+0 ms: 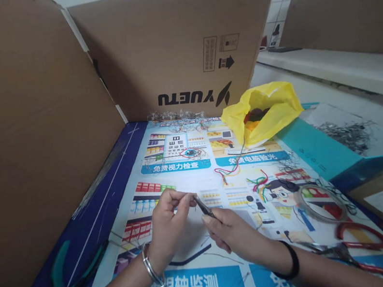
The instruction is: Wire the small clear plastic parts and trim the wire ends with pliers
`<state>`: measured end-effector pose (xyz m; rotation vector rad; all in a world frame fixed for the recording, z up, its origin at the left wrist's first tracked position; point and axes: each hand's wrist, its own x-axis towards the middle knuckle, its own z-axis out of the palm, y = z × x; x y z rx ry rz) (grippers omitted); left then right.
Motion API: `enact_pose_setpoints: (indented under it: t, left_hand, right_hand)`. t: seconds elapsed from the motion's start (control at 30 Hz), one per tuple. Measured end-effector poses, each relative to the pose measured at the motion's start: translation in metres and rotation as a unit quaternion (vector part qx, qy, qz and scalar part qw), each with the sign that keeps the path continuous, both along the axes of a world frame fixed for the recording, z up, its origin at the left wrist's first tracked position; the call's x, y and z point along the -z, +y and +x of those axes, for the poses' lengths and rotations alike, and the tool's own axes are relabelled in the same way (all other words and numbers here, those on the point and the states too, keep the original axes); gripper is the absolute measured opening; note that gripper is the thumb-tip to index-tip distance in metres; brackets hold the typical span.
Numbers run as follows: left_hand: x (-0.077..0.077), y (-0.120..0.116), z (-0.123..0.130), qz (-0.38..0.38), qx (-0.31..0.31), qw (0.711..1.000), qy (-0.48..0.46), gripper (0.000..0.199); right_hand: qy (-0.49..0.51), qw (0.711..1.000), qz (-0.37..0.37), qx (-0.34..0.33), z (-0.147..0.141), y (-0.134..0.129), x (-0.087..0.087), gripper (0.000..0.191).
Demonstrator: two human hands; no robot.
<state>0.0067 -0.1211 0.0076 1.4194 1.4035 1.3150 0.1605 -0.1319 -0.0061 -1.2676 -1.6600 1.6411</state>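
Observation:
My right hand [233, 234] is closed around slim needle-nose pliers [204, 206], their handles hidden in the palm. The tapered jaws point up and left, reaching the fingertips of my left hand [173, 219]. Thumb and forefinger of that hand are pinched at the jaw tip on what looks like a thin wire [195, 205], mostly hidden by the fingers. Below both hands lies a printed poster sheet [196, 174]. Bunches of red, green and yellow threads [231, 171] rest on it beyond my hands.
Green-handled cutters [59, 273] lie at left, red-handled scissors [363, 237] and a roll of clear tape [321, 203] at right. A yellow bag [280, 104] stands open at the back. Tangled wires [179, 116] line the cardboard wall [175, 43]; more wire pieces [347, 134] sit right.

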Motion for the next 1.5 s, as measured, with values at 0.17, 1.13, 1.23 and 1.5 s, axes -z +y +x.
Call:
enact_pose_setpoints:
  t: [0.17,1.13,1.23,1.5]
  left_hand:
    - [-0.002,0.001,-0.001,0.0,0.005,1.0,-0.018,0.011]
    - [-0.008,0.002,-0.003,-0.011,0.037,0.999,-0.032,0.012]
    - [-0.006,0.003,-0.004,-0.006,0.036,0.999,-0.021,0.012]
    - [0.001,0.004,-0.005,0.012,0.046,0.999,0.006,0.011]
  right_hand:
    - [-0.026,0.999,0.013,-0.017,0.003,0.002,-0.002,0.035]
    - [-0.098,0.992,0.068,-0.05,0.005,0.003,-0.007,0.035]
    - [-0.105,0.991,0.067,-0.05,0.005,0.003,-0.008,0.033]
    - [-0.071,0.995,0.022,-0.062,0.006,0.002,-0.018,0.037]
